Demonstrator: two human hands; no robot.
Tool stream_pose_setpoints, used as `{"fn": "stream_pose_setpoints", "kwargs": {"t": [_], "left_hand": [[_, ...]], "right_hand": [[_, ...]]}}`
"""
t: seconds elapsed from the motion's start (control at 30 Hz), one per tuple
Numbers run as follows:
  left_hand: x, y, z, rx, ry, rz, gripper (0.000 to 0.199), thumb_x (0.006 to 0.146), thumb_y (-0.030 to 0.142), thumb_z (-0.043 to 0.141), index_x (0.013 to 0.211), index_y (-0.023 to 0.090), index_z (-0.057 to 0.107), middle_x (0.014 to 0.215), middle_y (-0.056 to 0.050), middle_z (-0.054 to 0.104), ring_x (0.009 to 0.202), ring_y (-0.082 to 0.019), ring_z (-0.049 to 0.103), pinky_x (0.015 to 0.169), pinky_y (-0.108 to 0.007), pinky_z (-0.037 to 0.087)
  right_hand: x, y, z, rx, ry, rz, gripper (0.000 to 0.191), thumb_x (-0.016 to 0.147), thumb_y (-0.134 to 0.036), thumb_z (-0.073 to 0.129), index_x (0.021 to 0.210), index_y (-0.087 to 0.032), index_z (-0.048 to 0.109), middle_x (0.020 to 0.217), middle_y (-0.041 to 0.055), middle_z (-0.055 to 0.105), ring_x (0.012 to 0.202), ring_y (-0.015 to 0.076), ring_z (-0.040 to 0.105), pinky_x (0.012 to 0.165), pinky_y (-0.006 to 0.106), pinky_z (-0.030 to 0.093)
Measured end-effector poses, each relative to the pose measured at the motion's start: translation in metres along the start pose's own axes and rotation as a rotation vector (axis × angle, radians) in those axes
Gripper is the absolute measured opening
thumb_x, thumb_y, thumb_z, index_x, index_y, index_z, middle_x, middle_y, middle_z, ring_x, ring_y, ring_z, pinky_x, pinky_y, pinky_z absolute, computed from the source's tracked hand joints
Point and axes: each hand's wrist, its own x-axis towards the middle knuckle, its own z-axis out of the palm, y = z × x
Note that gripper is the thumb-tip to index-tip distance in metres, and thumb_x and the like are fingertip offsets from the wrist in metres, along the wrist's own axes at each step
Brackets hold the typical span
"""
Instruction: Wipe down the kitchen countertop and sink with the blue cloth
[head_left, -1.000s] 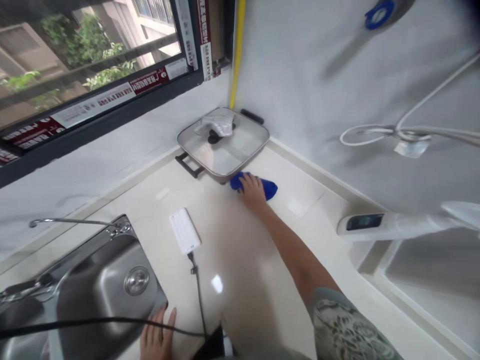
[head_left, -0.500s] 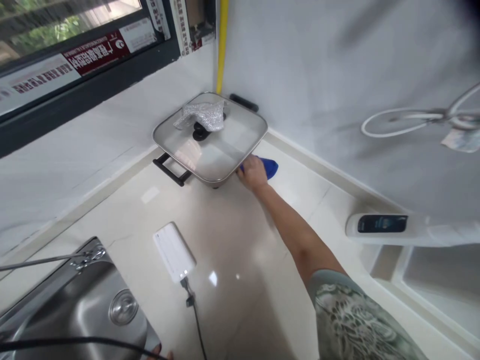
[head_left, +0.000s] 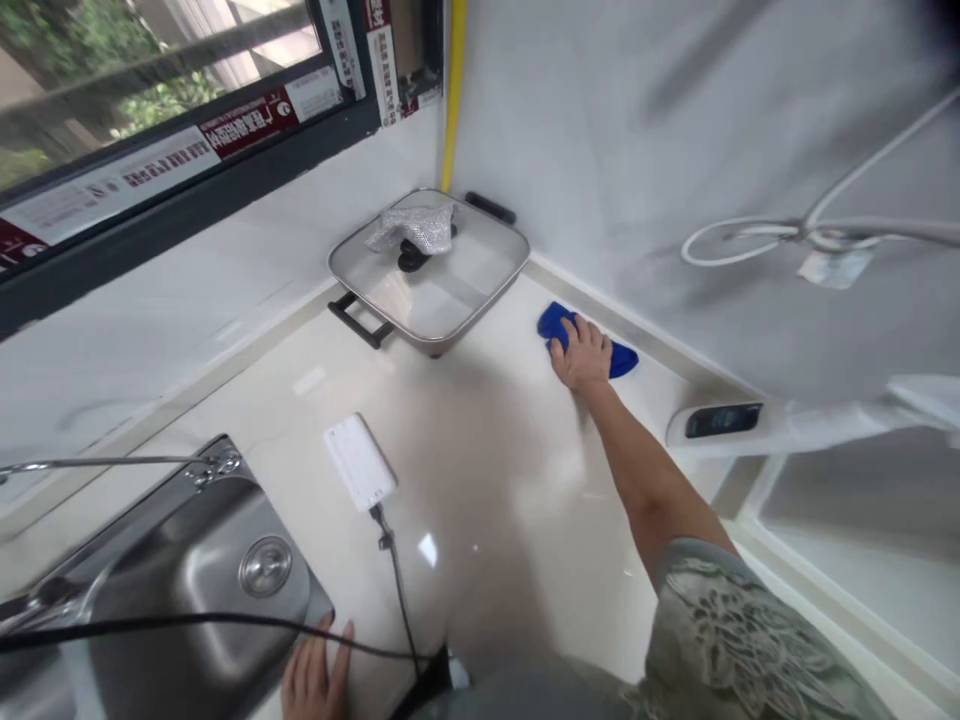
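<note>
A: What's the room like?
B: A pale, glossy counter runs into a corner, with a grey-white wall to the right of the lidded pan and a dark window frame beyond it on the left. A yellow strip rises just behind the pan.

A: And on the pan itself?
B: Bubble wrap lies on the glass lid, around its black knob.

A: Where's the blue cloth?
B: On the counter, to the pan's right and a little nearer the wearer, apart from it.

A: What about the right hand?
B: It's on that cloth, palm down, fingers spread across the top. Whether they pinch the fabric or just press on it, I can't tell.

A: The left?
B: The left hand is well short of the pan and to its left, fingers extended, with nothing visible in its grasp. Its fingertips are at the edge of the steel sink; the wrist is out of view.

A: Anything between?
B: A white box-shaped device, nearer the wearer than the pan and left of it, with a dark cable plugged into its near end.
</note>
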Motion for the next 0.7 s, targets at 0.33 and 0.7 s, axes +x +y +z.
{"fn": "stream_pose_setpoints", "kwargs": {"t": [0.33, 0.7], "left_hand": [[0.016, 0.015, -0.022, -0.029, 0.036, 0.042, 0.108, 0.075, 0.057, 0.071, 0.162, 0.013, 0.026, 0.15, -0.029, 0.045, 0.132, -0.044, 0.048, 0.111, -0.058, 0.034], [0.005, 0.019, -0.015, 0.001, 0.065, 0.025, 0.112, 0.065, 0.064, 0.075, 0.156, 0.008, 0.04, 0.153, -0.029, 0.042, 0.139, -0.046, 0.041, 0.118, -0.059, 0.024]], "right_hand": [[-0.168, -0.028, -0.026, -0.063, -0.027, -0.11, 0.061, 0.1, -0.044, 0.036, 0.155, -0.018, 0.047, 0.165, 0.0145, 0.039, 0.148, 0.0374, 0.035, 0.119, 0.061, 0.027], [-0.313, -0.086, -0.023, 0.084, -0.164, -0.699, 0.063, 0.095, -0.033, 0.053, 0.157, -0.03, 0.045, 0.165, 0.0057, 0.04, 0.152, 0.034, 0.035, 0.123, 0.058, 0.026]]}}
